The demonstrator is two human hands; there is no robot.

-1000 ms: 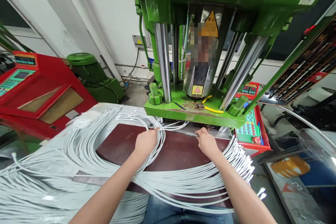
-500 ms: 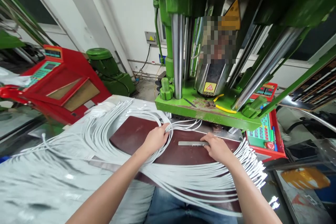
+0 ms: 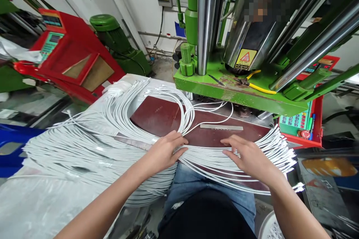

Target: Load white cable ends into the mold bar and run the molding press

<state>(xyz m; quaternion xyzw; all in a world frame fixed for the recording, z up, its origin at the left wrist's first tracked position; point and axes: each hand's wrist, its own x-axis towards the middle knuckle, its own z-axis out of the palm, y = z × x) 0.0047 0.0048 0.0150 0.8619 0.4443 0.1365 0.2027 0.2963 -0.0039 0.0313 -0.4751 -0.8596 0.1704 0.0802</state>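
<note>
White cables point(image 3: 207, 154) along the near side of a brown board point(image 3: 157, 117)

The white cables lay in a curved band, its long axis running left to right past the left hand point(image 3: 171, 147) and the right hand point(image 3: 244, 153). The left hand was loosely spread, thumb apart from fingers, over the middle of the band. The right hand was parted likewise farther right, so it was the nearer to the bunched cable ends point(image 3: 280, 153). Neither visibly pinched anything; whether the fingers touched the cables could not be told.

A metal strip point(image 3: 221, 127) lay on the board beyond the right hand and slightly to its left, also lengthwise left to right, and nearer to that hand than to the other. A looped bundle point(image 3: 188, 114) curled over the board beyond the left hand. To the left, a heap of cables point(image 3: 98, 153) was spread on the pale surface point(image 3: 56, 201).

On the far side stood a green machine point(image 3: 213, 86), yellow-handled pliers point(image 3: 262, 89) on its plate, and at far left a red cabinet point(image 3: 70, 52)
</note>
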